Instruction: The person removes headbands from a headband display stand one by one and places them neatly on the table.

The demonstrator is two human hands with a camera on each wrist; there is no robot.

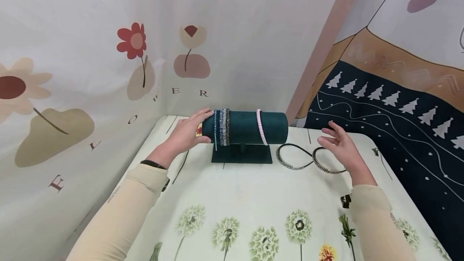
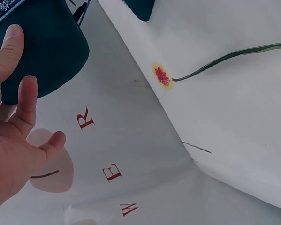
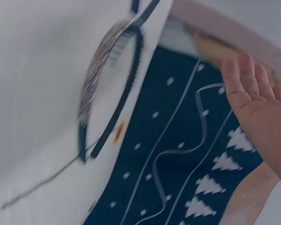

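A dark green velvet headband stand (image 1: pixel 244 130) lies crosswise on its flat base. My left hand (image 1: pixel 186 131) grips the left end of its roll, thumb in front and fingers over the top. Beside those fingers, a thin blue headband (image 1: pixel 215 128) and several glittery blue, silver and dark headbands (image 1: pixel 224 127) sit close together around the roll. A pale pink headband (image 1: pixel 261 126) circles it farther right. Two dark beaded headbands, a left one (image 1: pixel 294 168) and a right one (image 1: pixel 326 170), lie on the table. Over the right one hovers my right hand (image 1: pixel 338 146), fingers loosely bent, holding nothing.
The table carries a white cloth (image 1: pixel 232 192) printed with dandelions. Behind it hangs a pale flower-print curtain (image 1: pixel 246 51). On the right, a dark blue cloth with white trees (image 1: pixel 395 132) borders the table edge. A small black item (image 1: pixel 346 201) shows beside the right sleeve.
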